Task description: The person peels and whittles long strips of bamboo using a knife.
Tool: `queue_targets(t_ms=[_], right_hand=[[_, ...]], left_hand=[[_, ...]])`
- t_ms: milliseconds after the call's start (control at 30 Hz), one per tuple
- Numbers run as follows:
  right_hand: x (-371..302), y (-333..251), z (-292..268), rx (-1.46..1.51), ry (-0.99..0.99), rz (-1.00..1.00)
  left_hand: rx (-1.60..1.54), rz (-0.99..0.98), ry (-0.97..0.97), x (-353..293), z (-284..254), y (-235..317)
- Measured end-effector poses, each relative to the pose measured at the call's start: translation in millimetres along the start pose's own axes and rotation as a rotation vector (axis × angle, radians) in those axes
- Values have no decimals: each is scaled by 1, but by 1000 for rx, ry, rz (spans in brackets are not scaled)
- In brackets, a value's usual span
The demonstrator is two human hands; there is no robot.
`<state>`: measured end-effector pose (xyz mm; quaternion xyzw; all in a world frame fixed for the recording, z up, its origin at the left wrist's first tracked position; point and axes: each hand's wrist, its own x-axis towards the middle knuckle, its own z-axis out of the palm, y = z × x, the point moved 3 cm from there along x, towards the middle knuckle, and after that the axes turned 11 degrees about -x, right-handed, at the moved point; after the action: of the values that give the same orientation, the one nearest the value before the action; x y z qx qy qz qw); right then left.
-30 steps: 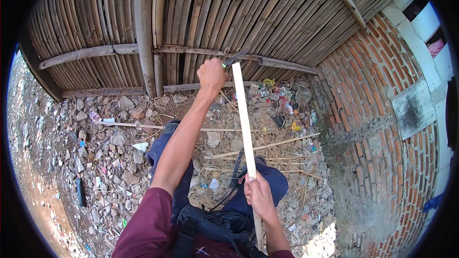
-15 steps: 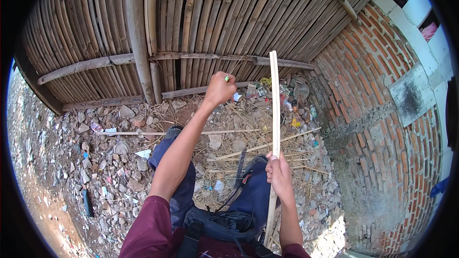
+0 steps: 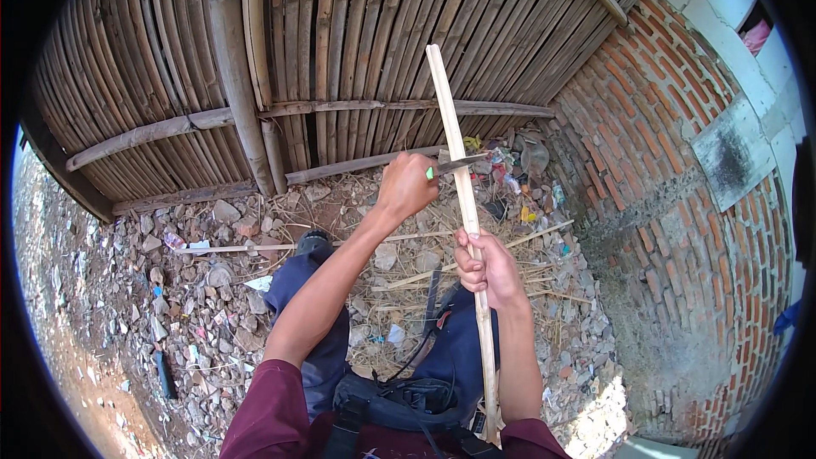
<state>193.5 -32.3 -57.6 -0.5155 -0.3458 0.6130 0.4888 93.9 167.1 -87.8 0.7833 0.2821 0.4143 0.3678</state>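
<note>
My left hand [image 3: 407, 188] is closed round a knife whose handle the fingers hide. The knife's thin dark blade [image 3: 448, 167] lies across a long pale bamboo strip [image 3: 449, 115], at its upper half. A bit of bright green shows at my left fingers. My right hand [image 3: 493, 274] grips the strip lower down, fingers wrapped round it and thumb on top. The strip leans slightly left at its upper end; its lower end reaches down past my right leg, near the black waist bag [image 3: 399, 399].
A bamboo slat wall [image 3: 365, 34] with a crossbar stands ahead, and a worn brick wall [image 3: 646, 153] at the right. Loose bamboo sticks [image 3: 408, 282] and stones cover the ground round my feet. A dark sheath-like object [image 3: 165, 374] lies at the left.
The knife has come into sight against the strip. My left hand has moved right and slightly down; my right hand has risen, and the strip's top has swung up and left.
</note>
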Motion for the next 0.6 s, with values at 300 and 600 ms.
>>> queue_targets(t_ms=[300,600], right_hand=[[3,-7,-10,-25,100,-36],[1,-4,11,-848,610,-178]], left_hand=[[62,28,-28,-9,16,15],[76,-93,9,-16,34,11]])
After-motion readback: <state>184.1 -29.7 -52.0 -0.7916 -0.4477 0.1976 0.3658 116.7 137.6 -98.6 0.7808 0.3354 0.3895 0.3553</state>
